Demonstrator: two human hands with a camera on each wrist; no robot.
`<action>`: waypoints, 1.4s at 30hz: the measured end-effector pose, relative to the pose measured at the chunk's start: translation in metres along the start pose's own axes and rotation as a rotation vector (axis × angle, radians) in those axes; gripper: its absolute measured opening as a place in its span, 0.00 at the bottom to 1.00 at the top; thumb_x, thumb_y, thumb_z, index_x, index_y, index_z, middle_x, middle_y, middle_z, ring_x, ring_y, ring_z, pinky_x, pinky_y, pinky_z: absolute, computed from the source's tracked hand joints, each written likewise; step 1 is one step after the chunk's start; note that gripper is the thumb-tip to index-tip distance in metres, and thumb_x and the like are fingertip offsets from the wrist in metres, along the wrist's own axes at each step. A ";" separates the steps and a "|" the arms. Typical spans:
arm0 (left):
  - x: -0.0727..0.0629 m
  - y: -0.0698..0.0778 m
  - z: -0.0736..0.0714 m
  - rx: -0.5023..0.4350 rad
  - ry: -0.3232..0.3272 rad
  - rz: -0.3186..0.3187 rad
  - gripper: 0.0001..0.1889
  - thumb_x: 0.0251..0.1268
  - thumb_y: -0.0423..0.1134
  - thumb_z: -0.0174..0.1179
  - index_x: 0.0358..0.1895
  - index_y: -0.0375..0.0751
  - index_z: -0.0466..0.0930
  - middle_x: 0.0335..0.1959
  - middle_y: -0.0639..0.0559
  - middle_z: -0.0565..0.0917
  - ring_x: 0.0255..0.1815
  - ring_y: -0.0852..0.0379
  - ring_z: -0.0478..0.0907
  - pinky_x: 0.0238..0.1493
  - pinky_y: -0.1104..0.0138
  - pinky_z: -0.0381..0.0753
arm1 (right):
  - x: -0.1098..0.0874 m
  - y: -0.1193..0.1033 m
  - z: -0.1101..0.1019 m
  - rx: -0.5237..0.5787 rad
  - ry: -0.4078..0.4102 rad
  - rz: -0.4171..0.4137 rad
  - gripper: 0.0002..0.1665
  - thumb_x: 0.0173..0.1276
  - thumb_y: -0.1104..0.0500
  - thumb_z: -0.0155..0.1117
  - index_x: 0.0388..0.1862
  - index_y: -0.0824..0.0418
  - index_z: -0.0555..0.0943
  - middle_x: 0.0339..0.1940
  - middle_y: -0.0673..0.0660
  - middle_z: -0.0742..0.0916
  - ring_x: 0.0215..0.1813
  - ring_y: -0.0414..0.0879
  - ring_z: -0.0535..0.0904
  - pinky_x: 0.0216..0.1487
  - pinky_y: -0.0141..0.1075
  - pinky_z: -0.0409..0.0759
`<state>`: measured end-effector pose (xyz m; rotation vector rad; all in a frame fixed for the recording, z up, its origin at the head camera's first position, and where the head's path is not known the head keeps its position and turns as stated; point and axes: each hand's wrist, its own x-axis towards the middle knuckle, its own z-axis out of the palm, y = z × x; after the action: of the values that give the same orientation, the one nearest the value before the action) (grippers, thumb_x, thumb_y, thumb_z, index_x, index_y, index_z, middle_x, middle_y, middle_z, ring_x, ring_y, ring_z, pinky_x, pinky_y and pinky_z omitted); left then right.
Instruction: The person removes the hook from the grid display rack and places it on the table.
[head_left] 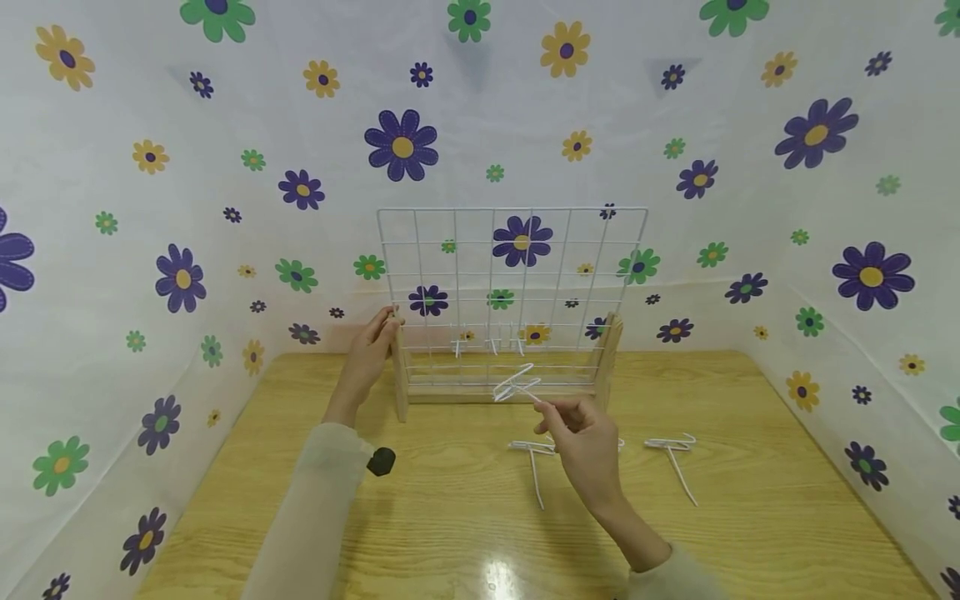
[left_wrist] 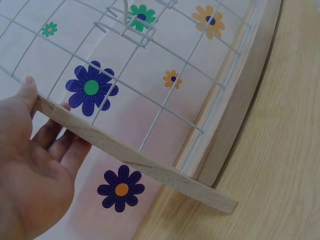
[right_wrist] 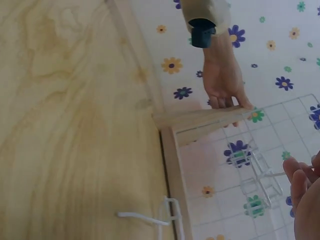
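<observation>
A white wire grid panel [head_left: 512,275] stands upright in a wooden frame on the table. My left hand [head_left: 367,354] grips the top of the frame's left wooden post [left_wrist: 135,159], thumb on one side and fingers on the other. My right hand [head_left: 585,446] pinches a white wire hook [head_left: 517,385] by its straight prong, its bent end toward the grid. Several white hooks [head_left: 493,343] hang in a row low on the grid. On the table near my right hand lie more hooks, one left of it [head_left: 535,475] and one right [head_left: 678,471]; another is mostly hidden behind the hand.
The wooden table [head_left: 450,533] has light grain and a glare spot at its front. Behind and beside it hangs a white flower-print cloth [head_left: 480,125]. The frame's right post [head_left: 609,358] and its bottom bar [head_left: 498,398] sit at the back. A dark wrist piece [head_left: 381,461] juts from the left sleeve.
</observation>
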<state>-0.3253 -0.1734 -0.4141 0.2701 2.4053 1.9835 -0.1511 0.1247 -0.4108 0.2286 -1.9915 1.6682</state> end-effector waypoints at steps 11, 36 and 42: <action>0.011 -0.021 -0.002 0.008 0.011 0.016 0.29 0.87 0.50 0.42 0.84 0.52 0.53 0.80 0.43 0.62 0.81 0.41 0.57 0.77 0.49 0.64 | -0.019 0.052 0.020 -0.030 -0.077 0.039 0.02 0.70 0.68 0.70 0.40 0.63 0.86 0.29 0.55 0.91 0.26 0.44 0.86 0.16 0.23 0.74; 0.011 -0.023 -0.001 0.041 0.018 0.036 0.31 0.85 0.55 0.43 0.84 0.53 0.54 0.80 0.45 0.64 0.80 0.42 0.59 0.75 0.50 0.66 | -0.038 0.077 0.057 -0.131 -0.181 0.023 0.03 0.67 0.72 0.71 0.37 0.67 0.85 0.30 0.62 0.91 0.25 0.55 0.87 0.16 0.21 0.66; 0.011 -0.023 -0.002 0.045 0.022 0.052 0.30 0.86 0.54 0.43 0.84 0.51 0.55 0.79 0.44 0.65 0.80 0.41 0.59 0.75 0.49 0.67 | -0.040 0.078 0.061 -0.148 -0.191 0.018 0.02 0.67 0.72 0.70 0.37 0.69 0.85 0.31 0.64 0.91 0.25 0.57 0.87 0.14 0.20 0.63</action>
<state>-0.3396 -0.1778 -0.4351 0.3168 2.4840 1.9644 -0.1700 0.0758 -0.5043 0.3273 -2.2531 1.5500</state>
